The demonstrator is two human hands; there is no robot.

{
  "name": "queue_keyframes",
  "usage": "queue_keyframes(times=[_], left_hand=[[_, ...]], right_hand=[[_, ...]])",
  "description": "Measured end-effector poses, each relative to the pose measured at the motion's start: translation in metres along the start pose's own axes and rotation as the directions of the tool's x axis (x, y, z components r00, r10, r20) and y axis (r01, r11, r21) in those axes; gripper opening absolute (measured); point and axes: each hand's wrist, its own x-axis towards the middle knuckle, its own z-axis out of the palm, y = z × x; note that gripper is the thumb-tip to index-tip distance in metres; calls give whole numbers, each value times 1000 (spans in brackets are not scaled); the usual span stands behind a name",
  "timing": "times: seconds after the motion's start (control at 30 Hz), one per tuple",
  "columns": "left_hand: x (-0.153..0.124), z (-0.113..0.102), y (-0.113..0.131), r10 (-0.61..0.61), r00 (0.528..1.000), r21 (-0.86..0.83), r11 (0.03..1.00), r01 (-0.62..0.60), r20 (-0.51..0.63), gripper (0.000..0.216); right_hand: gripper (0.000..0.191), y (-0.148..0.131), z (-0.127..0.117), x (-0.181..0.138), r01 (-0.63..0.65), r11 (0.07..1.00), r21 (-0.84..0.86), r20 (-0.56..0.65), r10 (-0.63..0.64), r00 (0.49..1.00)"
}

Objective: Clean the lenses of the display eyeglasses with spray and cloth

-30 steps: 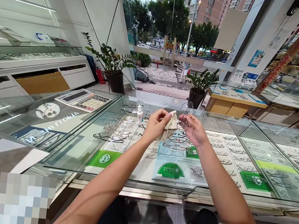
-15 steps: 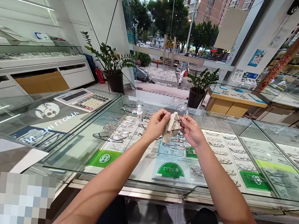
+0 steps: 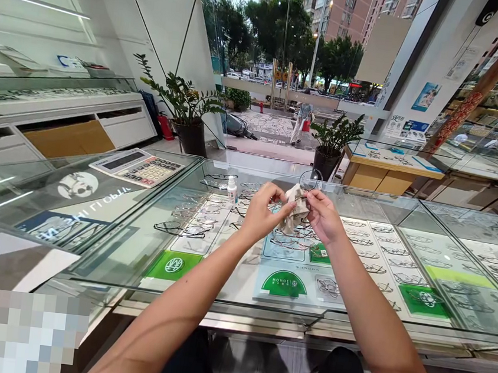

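Above the glass display counter [image 3: 238, 286], my left hand [image 3: 264, 212] is closed on a crumpled beige cleaning cloth [image 3: 293, 212]. A pair of thin-rimmed eyeglasses [image 3: 309, 180] is pinched by my right hand [image 3: 324, 218]. One round lens rim sticks up above my right fingers, while the cloth covers the other part of the frame. Both hands are close together, with the cloth between them. Beyond my left hand, a small white spray bottle [image 3: 232, 191] stands upright on the glass.
Many eyeglass frames [image 3: 182, 229] lie in rows inside the counter. A large calculator [image 3: 138, 166] rests at the left, near white paper sheets [image 3: 10, 259]. Potted plants [image 3: 189, 136] stand beyond the counter, before the glass shopfront. A person [image 3: 301, 124] is outside.
My left fingers have shifted right over the cloth, and the cloth has moved closer to my right hand. The eyeglasses have tilted, with the round rim now clearer. The person outside has come nearer.
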Motion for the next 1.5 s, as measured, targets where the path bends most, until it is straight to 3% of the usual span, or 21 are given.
queue_keyframes(times=[0.37,0.53,0.73,0.93,1.03,1.27,1.5], left_hand=[[1,1,-1,16,999,20,1000,-17,42,15],[-1,0,0,-111,994,-105,988,112,17,17],[4,-2,-2,-314,949,-319,898,302,13,21],[10,-5,1,-387,903,-473,770,428,187,24],[8,-6,1,-350,892,-476,757,448,284,24],[5,-2,-1,-327,876,-501,724,474,355,27],[1,7,1,-299,803,-596,548,587,515,56]], right_hand=[[31,3,-2,0,44,997,-57,16,-43,999],[31,2,-4,2,53,998,-34,2,-53,999],[32,-2,-4,1,44,999,-15,12,-44,999],[27,0,-5,3,57,998,-42,19,-56,998],[26,1,-4,3,81,994,-73,-3,-82,997],[28,3,0,0,55,995,-87,18,-54,998],[31,0,5,-3,16,998,-62,48,-13,999]])
